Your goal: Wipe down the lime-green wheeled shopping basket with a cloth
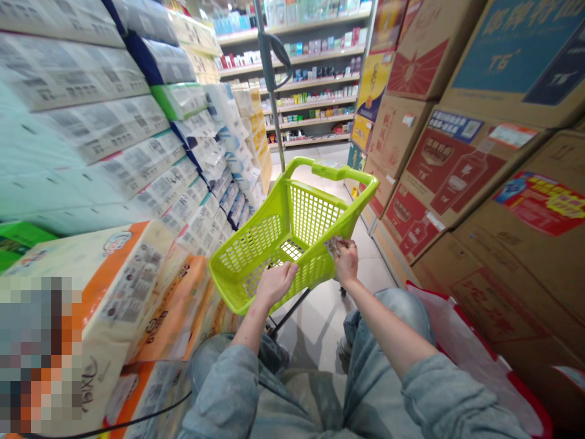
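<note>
So it's a tight aisle: a big wall of tissue packs [114, 152] on the left and stacked cardboard boxes [479, 152] on the right, with store shelves [315, 79] across the far end. The strip of floor [320, 311] between them is narrow, and the only real open room runs straight ahead toward the shelves. Both stacks sit close to the sides, so there's barely any swing left or right. A red bag [470, 347] slumps against the boxes near the right knee. The lime green basket [249, 247] sits mid-aisle, and as far as I can see through the mesh it's empty, so I'd say things have barely started. The left hand [275, 283] is curled shut over the near rim. The right hand [346, 261] is closed around a small crumpled packet [333, 245] right at the basket's right rim, not inside yet.
</note>
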Demonstrator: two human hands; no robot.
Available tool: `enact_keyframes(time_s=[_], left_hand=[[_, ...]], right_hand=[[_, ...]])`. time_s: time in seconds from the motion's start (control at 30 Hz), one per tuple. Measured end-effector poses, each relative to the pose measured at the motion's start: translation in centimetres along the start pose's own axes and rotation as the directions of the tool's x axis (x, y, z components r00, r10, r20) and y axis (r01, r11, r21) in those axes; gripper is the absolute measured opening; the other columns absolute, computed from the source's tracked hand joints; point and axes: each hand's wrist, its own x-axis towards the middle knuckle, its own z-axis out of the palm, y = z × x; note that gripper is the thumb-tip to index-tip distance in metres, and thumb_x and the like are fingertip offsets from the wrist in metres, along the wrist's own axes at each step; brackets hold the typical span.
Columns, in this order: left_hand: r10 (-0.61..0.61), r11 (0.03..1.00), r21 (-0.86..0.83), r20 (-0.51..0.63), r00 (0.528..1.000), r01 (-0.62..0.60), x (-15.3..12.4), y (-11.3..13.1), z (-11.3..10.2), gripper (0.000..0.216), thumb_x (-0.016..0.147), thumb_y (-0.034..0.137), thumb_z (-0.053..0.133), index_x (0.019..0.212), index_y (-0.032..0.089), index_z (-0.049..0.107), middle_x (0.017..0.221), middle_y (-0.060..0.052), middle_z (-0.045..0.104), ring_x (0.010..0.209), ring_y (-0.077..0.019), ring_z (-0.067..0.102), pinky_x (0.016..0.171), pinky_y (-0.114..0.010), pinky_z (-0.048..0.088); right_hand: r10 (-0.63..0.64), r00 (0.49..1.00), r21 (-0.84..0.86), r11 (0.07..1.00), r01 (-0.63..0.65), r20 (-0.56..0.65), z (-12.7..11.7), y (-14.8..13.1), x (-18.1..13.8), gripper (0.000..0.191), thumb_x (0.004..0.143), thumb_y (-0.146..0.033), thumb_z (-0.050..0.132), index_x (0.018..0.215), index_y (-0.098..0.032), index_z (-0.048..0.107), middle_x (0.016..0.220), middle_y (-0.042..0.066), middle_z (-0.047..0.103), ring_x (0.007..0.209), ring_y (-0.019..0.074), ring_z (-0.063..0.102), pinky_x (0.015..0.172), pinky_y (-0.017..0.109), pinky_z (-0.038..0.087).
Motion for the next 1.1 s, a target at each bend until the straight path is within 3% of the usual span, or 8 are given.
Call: enact_keyframes(time_s=[0.17,0.3,0.37,0.53,0.67,0.83,0.97,1.1], left_hand=[[0.008,1.000,0.006,-0.004,1.000,-0.008,0.5,0.2,0.1,0.058,0.095,0.054,0.007,0.095,0.023,0.056,0.089,-0.005,0.070,0.087,-0.0199,0.066,0.073,-0.027,0.042],[0.015,1.000,0.013,-0.017,1.000,-0.015,0.6,-0.2,0.2,0.059,0.095,0.054,0.006,0.095,0.023,0.056,0.090,-0.005,0.070,0.086,-0.0205,0.066,0.071,-0.028,0.042],[0.017,1.000,0.015,-0.021,1.000,-0.017,0.6,-0.4,0.3,0.060,0.095,0.054,0.005,0.095,0.023,0.057,0.089,-0.005,0.070,0.085,-0.0208,0.066,0.071,-0.028,0.042],[0.018,1.000,0.022,-0.024,1.000,-0.018,0.7,-0.7,0.4,0.060,0.094,0.054,0.005,0.092,0.024,0.056,0.088,-0.004,0.070,0.085,-0.0207,0.065,0.070,-0.028,0.040],[0.017,1.000,0.018,-0.008,1.000,-0.017,0.7,-0.6,0.4,0.060,0.095,0.054,0.005,0.093,0.023,0.056,0.090,-0.005,0.069,0.085,-0.0210,0.065,0.070,-0.028,0.040],[0.005,1.000,0.020,-0.006,1.000,-0.004,0.7,-0.4,0.5,0.059,0.094,0.055,0.007,0.094,0.023,0.057,0.088,-0.005,0.069,0.084,-0.0210,0.065,0.070,-0.028,0.040],[0.013,1.000,0.021,-0.016,1.000,-0.013,0.7,-0.2,0.5,0.060,0.094,0.055,0.006,0.092,0.023,0.056,0.087,-0.005,0.069,0.084,-0.0207,0.065,0.069,-0.027,0.040],[0.013,1.000,0.027,-0.020,1.000,-0.013,0.8,-0.1,0.6,0.060,0.094,0.056,0.006,0.094,0.023,0.056,0.088,-0.005,0.069,0.085,-0.0204,0.065,0.070,-0.027,0.040]], right_hand=[[-0.182,0.973,0.047,0.983,0.177,0.141,1.2,-4.9,-4.9,0.022,0.089,-0.026,0.049,0.093,-0.020,0.070,0.101,0.010,0.058,0.096,0.0211,0.053,0.084,0.035,0.048],[-0.232,0.961,0.082,0.972,0.222,0.148,1.3,-6.5,-5.5,0.022,0.091,-0.029,0.049,0.092,-0.020,0.069,0.097,0.009,0.058,0.092,0.0201,0.054,0.081,0.033,0.049],[-0.222,0.965,0.100,0.973,0.209,0.140,1.2,-5.7,-4.7,0.020,0.090,-0.028,0.050,0.091,-0.020,0.069,0.094,0.008,0.059,0.090,0.0201,0.054,0.081,0.033,0.048],[-0.013,0.999,0.078,0.997,0.016,-0.034,0.6,-2.3,-0.9,0.017,0.088,-0.025,0.049,0.093,-0.018,0.063,0.087,0.008,0.061,0.084,0.0211,0.056,0.078,0.035,0.047],[-0.056,0.995,-0.013,0.998,0.055,-0.081,-0.6,-0.3,2.4,0.016,0.086,-0.020,0.050,0.093,-0.019,0.064,0.090,0.008,0.061,0.089,0.0228,0.053,0.080,0.036,0.046],[-0.103,0.993,-0.151,0.983,0.109,0.048,-1.2,1.8,2.9,0.021,0.082,-0.014,0.052,0.093,-0.019,0.068,0.096,0.009,0.063,0.094,0.0239,0.051,0.083,0.036,0.046],[0.045,0.968,-0.225,0.974,0.012,0.245,-0.2,3.1,0.7,0.026,0.081,-0.014,0.051,0.102,-0.017,0.068,0.100,0.011,0.067,0.092,0.0238,0.055,0.081,0.035,0.048],[0.136,0.953,-0.220,0.973,-0.076,0.271,0.5,3.7,-0.7,0.034,0.083,-0.017,0.049,0.113,-0.016,0.063,0.111,0.013,0.066,0.094,0.0231,0.059,0.084,0.034,0.048]])
